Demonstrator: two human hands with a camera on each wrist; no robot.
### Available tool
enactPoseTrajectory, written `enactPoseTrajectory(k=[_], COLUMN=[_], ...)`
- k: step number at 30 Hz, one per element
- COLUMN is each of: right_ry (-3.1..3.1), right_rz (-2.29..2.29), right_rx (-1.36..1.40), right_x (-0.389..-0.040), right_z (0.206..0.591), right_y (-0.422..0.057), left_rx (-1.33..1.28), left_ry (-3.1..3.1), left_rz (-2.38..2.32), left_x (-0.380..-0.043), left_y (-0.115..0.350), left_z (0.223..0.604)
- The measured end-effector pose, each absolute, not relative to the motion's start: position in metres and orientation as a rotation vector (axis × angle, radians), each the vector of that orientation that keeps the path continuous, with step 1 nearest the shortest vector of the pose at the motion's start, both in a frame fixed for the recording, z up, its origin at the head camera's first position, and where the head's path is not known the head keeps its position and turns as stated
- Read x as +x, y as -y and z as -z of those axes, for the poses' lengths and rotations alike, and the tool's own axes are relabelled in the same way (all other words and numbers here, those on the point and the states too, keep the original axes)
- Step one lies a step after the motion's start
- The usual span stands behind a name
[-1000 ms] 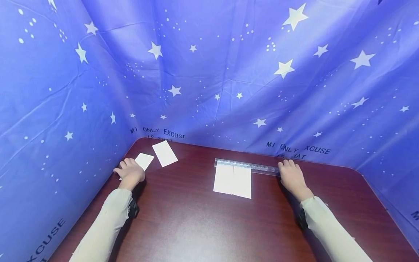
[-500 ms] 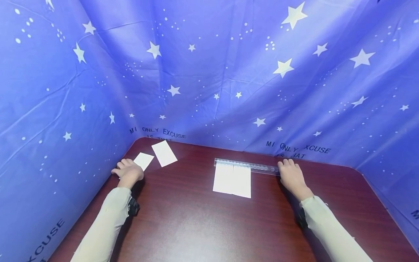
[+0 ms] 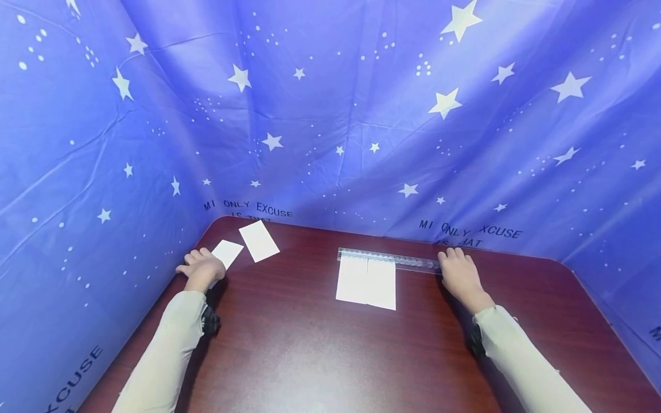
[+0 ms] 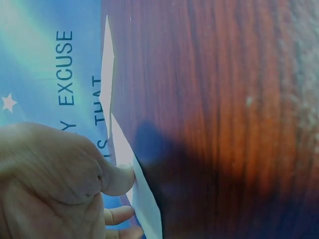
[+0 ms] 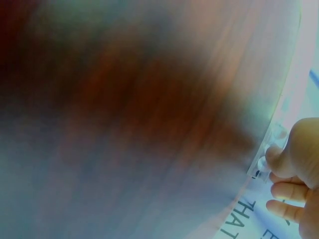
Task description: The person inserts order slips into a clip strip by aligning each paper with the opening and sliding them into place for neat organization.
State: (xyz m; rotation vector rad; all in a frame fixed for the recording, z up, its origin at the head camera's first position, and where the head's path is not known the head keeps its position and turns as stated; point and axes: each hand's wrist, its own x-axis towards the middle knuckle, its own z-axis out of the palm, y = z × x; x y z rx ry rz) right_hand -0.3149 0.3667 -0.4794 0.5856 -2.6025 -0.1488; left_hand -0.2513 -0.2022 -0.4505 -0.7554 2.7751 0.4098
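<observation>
Backdrop (image 3: 310,103): hung behind and on both sides, blue, printed with pale stars (image 3: 446,104) and black lettering (image 3: 275,210).
Table (image 3: 289,344): reddish brown, wood-grained, rounded at the far corners, glossy with glare.
Clear ruler (image 3: 392,260): flat toward the far side, laid across the top of the white sheets (image 3: 353,281), running rightward to the right hand (image 3: 461,278).
White sheets: side by side, or one piece with a slit; cannot tell which.
Right hand: curled nearly closed, gripping the ruler's end, with thumb on the plastic and other fingers bent beyond.
Left hand (image 3: 203,271): half open at the table's left, with loosely bent fingers and thumb on the near slip (image 3: 228,252); cannot tell pinch from touch, with index finger hidden.
Near slip: partly under the left hand.
Far slip (image 3: 259,241): just beside the near slip, close to the back edge.
Sleeves (image 3: 165,350): pale, with dark wrist gear (image 3: 210,321) below.
</observation>
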Motion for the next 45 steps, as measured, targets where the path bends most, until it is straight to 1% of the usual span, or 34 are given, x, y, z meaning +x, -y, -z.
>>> enactPoseTrajectory(k=[14,28,45], right_ry=[2.639,2.640,2.628], right_rz=[0.154,0.158,0.147], right_rx=[0.573,0.573,0.576], right_x=[-0.3137,-0.3137,-0.3146], right_z=[0.4779,0.4756,0.4766], right_y=[-0.3675,-0.3655,-0.3645], left_rx=[-0.784,-0.765,-0.710], left_ry=[-2.719,-2.750,-2.743], left_rz=[-0.500,-0.520,-0.577], left_x=[-0.2600,-0.2542,-0.2571], left_y=[0.2063,0.2034,0.2094], left_z=[0.4487,0.4441,0.4416])
